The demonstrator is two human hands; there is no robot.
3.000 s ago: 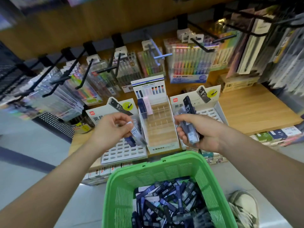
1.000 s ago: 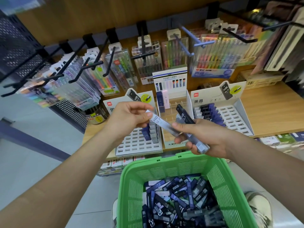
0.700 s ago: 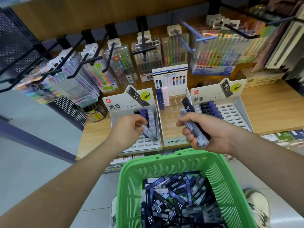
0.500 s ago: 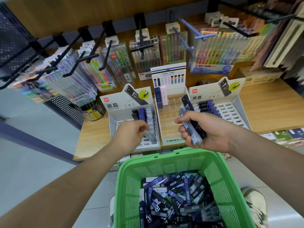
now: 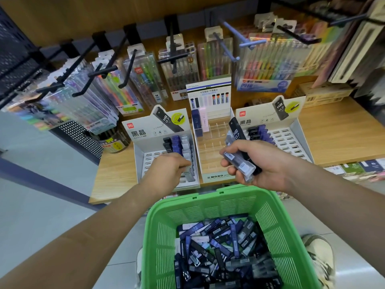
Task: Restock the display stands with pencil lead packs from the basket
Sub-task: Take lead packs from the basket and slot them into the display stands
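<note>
A green basket (image 5: 210, 207) full of dark and blue pencil lead packs (image 5: 220, 249) sits right below me. On the wooden shelf stand a left display stand (image 5: 143, 161), a middle clear stand (image 5: 210, 155) and a right display stand (image 5: 291, 140). My left hand (image 5: 168, 170) pinches a clear lead pack (image 5: 189, 175) at the near end of the right row of the left stand. Over the middle stand, my right hand (image 5: 256, 163) grips a bundle of lead packs (image 5: 239, 157), black and clear.
Pen and highlighter packs (image 5: 181, 67) hang on black hooks behind the stands. A perforated black panel (image 5: 79, 136) and a round tub (image 5: 114, 142) stand at the shelf's left end. My shoe (image 5: 320, 259) shows beside the basket on the grey floor.
My left hand took a clear pack from the bundle in my right hand and carried it down to the front of the left stand's row. The right hand stayed put.
</note>
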